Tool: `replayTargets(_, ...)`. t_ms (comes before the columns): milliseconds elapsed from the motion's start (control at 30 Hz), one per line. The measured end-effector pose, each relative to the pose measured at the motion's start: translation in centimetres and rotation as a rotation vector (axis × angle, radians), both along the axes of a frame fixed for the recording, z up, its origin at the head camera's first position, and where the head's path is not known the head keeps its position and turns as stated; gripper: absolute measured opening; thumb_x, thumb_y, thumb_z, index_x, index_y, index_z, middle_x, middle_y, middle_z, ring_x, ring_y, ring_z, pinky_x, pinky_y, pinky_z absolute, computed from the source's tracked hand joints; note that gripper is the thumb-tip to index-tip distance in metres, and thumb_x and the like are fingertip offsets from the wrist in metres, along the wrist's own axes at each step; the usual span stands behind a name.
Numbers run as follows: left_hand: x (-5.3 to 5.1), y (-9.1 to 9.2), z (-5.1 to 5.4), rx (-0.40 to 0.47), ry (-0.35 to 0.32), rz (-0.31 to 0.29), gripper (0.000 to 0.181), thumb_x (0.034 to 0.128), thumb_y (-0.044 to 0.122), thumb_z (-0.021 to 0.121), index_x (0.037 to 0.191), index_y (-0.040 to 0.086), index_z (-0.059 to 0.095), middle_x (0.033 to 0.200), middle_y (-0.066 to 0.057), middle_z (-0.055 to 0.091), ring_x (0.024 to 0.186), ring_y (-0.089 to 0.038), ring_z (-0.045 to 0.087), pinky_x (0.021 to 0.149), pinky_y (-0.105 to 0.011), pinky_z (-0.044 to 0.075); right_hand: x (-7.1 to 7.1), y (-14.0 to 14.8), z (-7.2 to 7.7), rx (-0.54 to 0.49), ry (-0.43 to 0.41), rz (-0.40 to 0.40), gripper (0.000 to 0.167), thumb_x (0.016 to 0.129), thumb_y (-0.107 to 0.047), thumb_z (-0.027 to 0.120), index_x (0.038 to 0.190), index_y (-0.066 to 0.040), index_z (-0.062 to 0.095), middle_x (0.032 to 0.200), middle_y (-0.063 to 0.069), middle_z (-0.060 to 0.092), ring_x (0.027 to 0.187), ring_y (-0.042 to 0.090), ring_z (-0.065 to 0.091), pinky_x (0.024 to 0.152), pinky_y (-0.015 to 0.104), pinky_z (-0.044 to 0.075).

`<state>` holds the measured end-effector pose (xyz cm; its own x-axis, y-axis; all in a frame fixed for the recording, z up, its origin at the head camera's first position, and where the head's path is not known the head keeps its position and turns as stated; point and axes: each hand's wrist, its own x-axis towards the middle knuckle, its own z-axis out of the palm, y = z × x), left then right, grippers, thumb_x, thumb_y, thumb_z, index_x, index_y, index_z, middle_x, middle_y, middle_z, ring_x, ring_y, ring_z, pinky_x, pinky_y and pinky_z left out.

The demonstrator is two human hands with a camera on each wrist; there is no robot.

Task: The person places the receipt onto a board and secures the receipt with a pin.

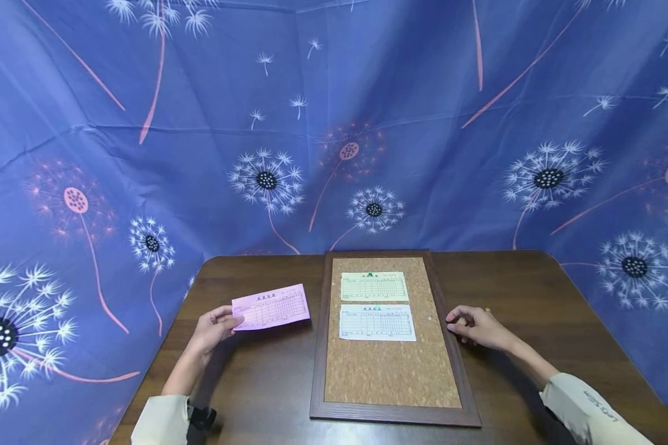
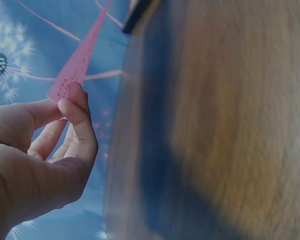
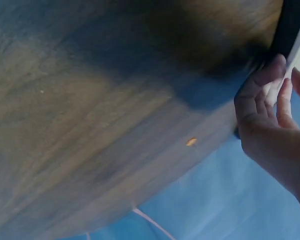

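Observation:
My left hand (image 1: pixel 213 330) pinches a pink paper form (image 1: pixel 271 307) by its left edge, left of the framed corkboard (image 1: pixel 392 377). In the left wrist view, this pink sheet shows almost edge-on between thumb and fingers. My right hand (image 1: pixel 481 326) is at the board's right frame edge with loosely bent fingers; nothing shows in them, and I cannot tell whether they touch the frame. On the cork, a yellow-green form (image 1: pixel 373 288) sits above a white form (image 1: pixel 376 324). A green pushpin (image 1: pixel 370 274) marks the upper form's top edge; another green pin (image 1: pixel 376 307) tops the lower one.
The board lies on a dark brown wooden table (image 1: pixel 267 383). Past my right hand is a tiny orange-gold object (image 3: pixel 191 142), too small to identify. A blue dandelion-print cloth (image 1: pixel 334 123) hangs behind the table and along its sides.

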<state>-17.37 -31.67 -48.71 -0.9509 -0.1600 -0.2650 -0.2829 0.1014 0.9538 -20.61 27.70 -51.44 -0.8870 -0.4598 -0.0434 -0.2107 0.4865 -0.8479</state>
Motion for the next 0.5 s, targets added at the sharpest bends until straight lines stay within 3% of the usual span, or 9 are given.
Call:
replayTargets(167, 0.1, 1.6, 1.3, 0.035, 0.010, -0.052, 0.014, 0.0931, 0.003, 0.070, 0.104, 0.012, 0.070, 0.078, 0.014, 0.071, 0.074, 0.000, 0.065, 0.070, -0.019, 0.055, 0.6, -1.3, 1.2, 0.004, 0.096, -0.056, 0.014, 0.098, -0.007, 0.065, 0.105, 0.005, 0.067, 0.073, 0.009, 0.066, 0.058, 0.005, 0.055, 0.053, 0.023, 0.046)
replayTargets(333, 0.3, 3.5, 1.7, 0.059, 0.022, -0.104, 0.016, 0.0932, 0.001, 0.069, 0.104, 0.013, 0.070, 0.080, 0.013, 0.071, 0.074, -0.001, 0.066, 0.070, -0.019, 0.055, 1.3, -3.3, 2.0, -0.051, 0.071, -0.015, 0.020, 0.100, -0.008, 0.063, 0.112, 0.008, 0.068, 0.082, 0.014, 0.070, 0.061, 0.008, 0.061, 0.053, 0.027, 0.052)
replayTargets(500, 0.9, 5.6, 1.5, 0.094, 0.021, -0.143, 0.017, 0.0931, -0.001, 0.068, 0.106, 0.009, 0.069, 0.080, 0.013, 0.071, 0.073, -0.001, 0.065, 0.069, -0.018, 0.053, 2.2, -5.1, 2.3, -0.121, 0.036, 0.033, 0.036, 0.106, -0.012, 0.053, 0.131, 0.014, 0.058, 0.095, 0.026, 0.069, 0.067, 0.009, 0.066, 0.055, 0.030, 0.056)
